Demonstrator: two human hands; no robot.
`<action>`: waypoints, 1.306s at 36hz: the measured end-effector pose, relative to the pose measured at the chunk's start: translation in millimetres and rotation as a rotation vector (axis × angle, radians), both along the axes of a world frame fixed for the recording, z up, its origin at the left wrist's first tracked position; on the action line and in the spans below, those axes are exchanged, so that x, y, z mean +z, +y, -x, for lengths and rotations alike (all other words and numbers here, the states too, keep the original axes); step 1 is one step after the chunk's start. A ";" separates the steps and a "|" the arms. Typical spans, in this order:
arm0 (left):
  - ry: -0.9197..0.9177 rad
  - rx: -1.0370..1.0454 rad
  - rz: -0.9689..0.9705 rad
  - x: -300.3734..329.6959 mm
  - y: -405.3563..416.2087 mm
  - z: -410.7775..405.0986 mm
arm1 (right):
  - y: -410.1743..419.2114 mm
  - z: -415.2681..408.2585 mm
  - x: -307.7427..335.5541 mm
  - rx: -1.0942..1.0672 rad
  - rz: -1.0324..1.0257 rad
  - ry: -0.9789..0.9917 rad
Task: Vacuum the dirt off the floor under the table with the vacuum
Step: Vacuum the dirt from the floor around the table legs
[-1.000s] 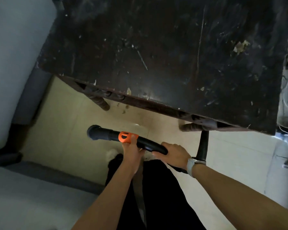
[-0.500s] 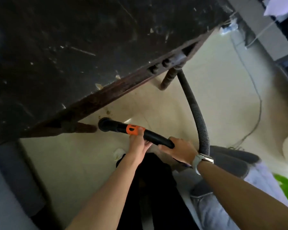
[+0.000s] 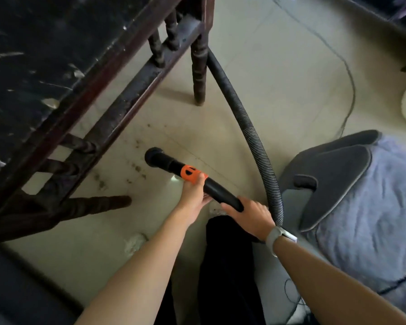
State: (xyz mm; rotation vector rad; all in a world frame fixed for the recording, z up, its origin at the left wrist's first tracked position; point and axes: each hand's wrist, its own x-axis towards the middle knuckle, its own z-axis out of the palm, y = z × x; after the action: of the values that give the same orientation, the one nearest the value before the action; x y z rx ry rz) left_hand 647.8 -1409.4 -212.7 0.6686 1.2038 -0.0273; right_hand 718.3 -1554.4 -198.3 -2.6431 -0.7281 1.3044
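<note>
Aiming at the floor beside the worktop's edge, the black vacuum nozzle [image 3: 154, 156] hovers just above the pale tiles, its open mouth close to a scatter of dark dirt specks [image 3: 136, 170] that trail toward the low rail of the worktop [image 3: 117, 109]. The left hand [image 3: 193, 193] wraps the tube just behind the orange collar [image 3: 189, 174], a forward grip that likely steers the tip; the right hand [image 3: 250, 215] closes around the rear of the tube, where the ribbed hose [image 3: 253, 139] joins, probably to push and bear the weight. That hose arcs away past a turned wooden leg [image 3: 199, 73] and out of sight behind it. More specks lie farther under the rail, so the job looks barely begun here. A grey cushioned seat [image 3: 352, 184] sits just right of the hose, and a thin cable [image 3: 348, 90] loops across the floor [image 3: 267, 66] beyond.
</note>
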 end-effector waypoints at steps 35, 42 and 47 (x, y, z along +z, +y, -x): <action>-0.046 -0.214 -0.180 -364.8 71.2 4.4 | 73.7 -15.8 -366.8 0.119 -0.244 -0.117; -0.097 -0.326 -0.214 -392.3 61.0 0.7 | 91.5 -19.1 -394.8 0.250 -0.412 -0.360; -0.033 -0.484 -0.425 -410.0 65.8 13.8 | 86.8 -36.6 -403.9 0.321 -0.365 -0.509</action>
State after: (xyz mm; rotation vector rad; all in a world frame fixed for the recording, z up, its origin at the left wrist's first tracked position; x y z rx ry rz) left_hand 634.0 -1343.7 -622.7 1.3191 0.9984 -0.1676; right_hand 754.9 -1467.6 -602.2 -2.6230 -1.3512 0.4537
